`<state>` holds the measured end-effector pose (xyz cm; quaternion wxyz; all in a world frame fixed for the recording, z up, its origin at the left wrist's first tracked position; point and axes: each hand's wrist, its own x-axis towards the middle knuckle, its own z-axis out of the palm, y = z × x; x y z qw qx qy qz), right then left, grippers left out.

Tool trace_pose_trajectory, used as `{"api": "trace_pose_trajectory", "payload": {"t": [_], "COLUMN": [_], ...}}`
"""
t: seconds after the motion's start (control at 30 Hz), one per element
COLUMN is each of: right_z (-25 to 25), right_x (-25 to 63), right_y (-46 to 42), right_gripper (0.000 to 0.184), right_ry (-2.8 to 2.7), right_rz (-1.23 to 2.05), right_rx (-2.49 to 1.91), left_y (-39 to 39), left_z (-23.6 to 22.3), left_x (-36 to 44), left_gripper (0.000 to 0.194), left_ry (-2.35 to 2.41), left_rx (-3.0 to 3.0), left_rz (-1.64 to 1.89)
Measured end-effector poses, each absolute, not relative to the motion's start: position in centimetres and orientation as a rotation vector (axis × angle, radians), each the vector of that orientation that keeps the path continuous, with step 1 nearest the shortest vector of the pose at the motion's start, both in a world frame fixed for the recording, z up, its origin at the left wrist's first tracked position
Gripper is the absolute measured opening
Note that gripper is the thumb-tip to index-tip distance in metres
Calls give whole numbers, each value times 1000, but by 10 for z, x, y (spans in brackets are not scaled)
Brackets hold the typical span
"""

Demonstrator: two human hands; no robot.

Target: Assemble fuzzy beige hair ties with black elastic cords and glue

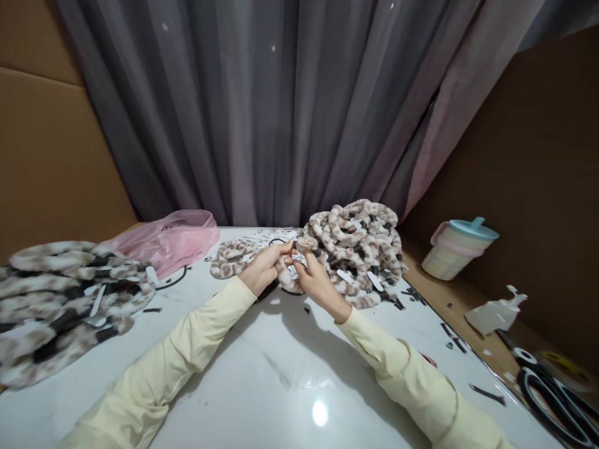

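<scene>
My left hand (261, 268) and my right hand (322, 288) meet over the far middle of the table, thumbs and fingers closed. Between them they pinch a fluffy brown-and-white loop (284, 276) with a dark part near the fingertips; the exact grip is partly hidden. Just left of my left hand lies another fluffy loop (225, 262). Close behind and right of my right hand rises a heap of similar fluffy loops (349, 227), with dark bands and white tags.
More fluffy loops (56, 259) are piled at left, beside a pink plastic bag (175, 236). Black strips (487, 394) and scraps dot the white table (262, 386). Along the right stand a lidded cup (449, 255), a white pump bottle (496, 315) and scissors (526, 380). A grey curtain (262, 112) hangs behind.
</scene>
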<state>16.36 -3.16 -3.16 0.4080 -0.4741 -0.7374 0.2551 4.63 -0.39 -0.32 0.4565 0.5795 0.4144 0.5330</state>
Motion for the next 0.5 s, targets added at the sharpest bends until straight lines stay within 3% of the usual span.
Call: {"api": "trace_pose_trajectory", "payload": {"t": [0.17,0.5], "right_z": [-43,-22], "right_x": [163,170], "right_y": [-19,-28], "right_gripper": [28,29], "right_ry": [-1716,-1731], "right_rz": [692,879], "right_rx": [-1207,-1131], "left_y": [-10,-21], "left_z": [-9,-8], "left_x": [54,49], "left_gripper": [37,6], "left_ry": [1096,1362], "left_rx": [1442,1872], "left_rz": [1318,1577]}}
